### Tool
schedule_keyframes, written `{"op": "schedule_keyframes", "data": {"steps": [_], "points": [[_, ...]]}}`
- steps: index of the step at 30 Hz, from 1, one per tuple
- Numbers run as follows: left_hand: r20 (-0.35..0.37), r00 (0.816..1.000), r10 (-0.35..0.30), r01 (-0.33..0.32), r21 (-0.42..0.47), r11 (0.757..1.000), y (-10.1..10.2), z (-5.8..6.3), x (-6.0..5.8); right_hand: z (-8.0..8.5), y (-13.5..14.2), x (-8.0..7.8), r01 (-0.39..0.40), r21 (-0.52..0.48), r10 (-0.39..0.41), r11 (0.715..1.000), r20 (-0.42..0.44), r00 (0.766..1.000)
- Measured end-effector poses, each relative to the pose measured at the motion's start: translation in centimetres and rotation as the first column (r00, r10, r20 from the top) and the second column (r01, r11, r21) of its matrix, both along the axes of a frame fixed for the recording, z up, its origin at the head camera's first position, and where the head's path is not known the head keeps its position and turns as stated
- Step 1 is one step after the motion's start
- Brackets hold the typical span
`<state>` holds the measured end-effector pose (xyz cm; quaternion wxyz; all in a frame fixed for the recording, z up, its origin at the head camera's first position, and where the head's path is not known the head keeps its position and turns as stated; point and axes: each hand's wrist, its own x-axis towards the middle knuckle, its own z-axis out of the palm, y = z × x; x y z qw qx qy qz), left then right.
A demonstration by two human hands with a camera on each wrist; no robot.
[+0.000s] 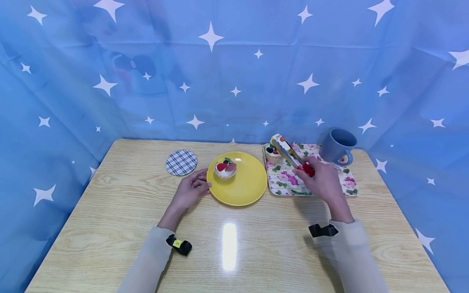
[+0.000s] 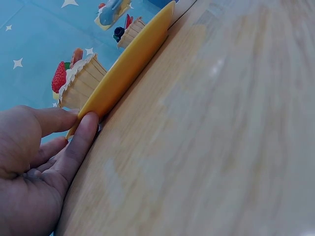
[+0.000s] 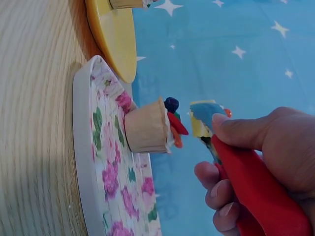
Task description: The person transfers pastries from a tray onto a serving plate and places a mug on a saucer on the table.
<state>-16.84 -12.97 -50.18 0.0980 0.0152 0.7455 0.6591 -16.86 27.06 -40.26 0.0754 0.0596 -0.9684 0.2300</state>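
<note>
My left hand [image 1: 190,188] pinches the left rim of a yellow plate [image 1: 249,189]. A fruit-topped tart [image 1: 225,170] in a pale ribbed cup sits on the plate's left side; a strawberry shows on it in the left wrist view. With my right hand [image 1: 322,179] I grip red-handled tongs [image 3: 256,182]. Their tips hold a small yellow-and-white piece [image 3: 199,120] with an orange-red bit on top, which looks like cake. It is raised beside a second fruit-topped tart [image 3: 146,129], which stands on a floral tray [image 1: 286,179].
A blue mug [image 1: 335,146] stands at the tray's back right corner. To the left of the plate lies a round checked coaster [image 1: 181,162]. A blue curtain with white stars [image 1: 234,73] hangs behind the wooden table [image 1: 110,211].
</note>
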Motion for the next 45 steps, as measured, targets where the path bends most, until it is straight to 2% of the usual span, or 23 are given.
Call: {"op": "schedule_keyframes", "data": {"steps": [20,32,45], "points": [[-0.001,1.000,0.000,0.000,0.012,1.000,-0.1,-0.3,-0.1,-0.1,-1.9,0.1,-0.060,0.019,0.059,0.998,0.039,0.998],[-0.001,1.000,0.004,-0.004,0.014,1.000,-0.1,-0.3,-0.1,-1.1,-3.1,-0.2,-0.096,-0.007,0.097,0.995,0.046,0.994],[-0.004,1.000,-0.012,0.012,0.025,1.000,-0.1,0.0,0.0,-1.7,-4.5,-0.1,-0.125,0.023,0.123,0.992,0.059,0.991]]}}
